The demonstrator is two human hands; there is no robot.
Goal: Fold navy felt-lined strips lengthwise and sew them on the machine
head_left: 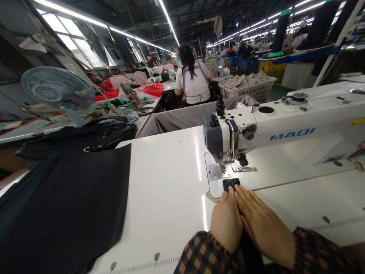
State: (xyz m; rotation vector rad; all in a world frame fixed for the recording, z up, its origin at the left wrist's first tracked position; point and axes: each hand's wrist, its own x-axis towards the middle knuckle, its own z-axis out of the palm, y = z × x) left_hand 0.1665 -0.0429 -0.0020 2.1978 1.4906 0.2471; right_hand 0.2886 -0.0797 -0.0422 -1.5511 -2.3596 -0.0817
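My left hand [226, 220] and my right hand [264, 222] lie side by side, fingers stretched flat, pressing a narrow black fabric strip [230, 183] onto the white table. The strip's far end pokes out just beyond my fingertips, a short way in front of the presser foot [222, 166] of a white sewing machine [273, 129]. The rest of the strip runs back under my hands toward my checked sleeves.
A large black fabric piece [65, 205] covers the table's left part, with black bags [85, 139] behind it and a desk fan [57, 91]. A person in white [192, 78] sits ahead with their back to me. A basket of beige cloth [248, 85] stands at the back right.
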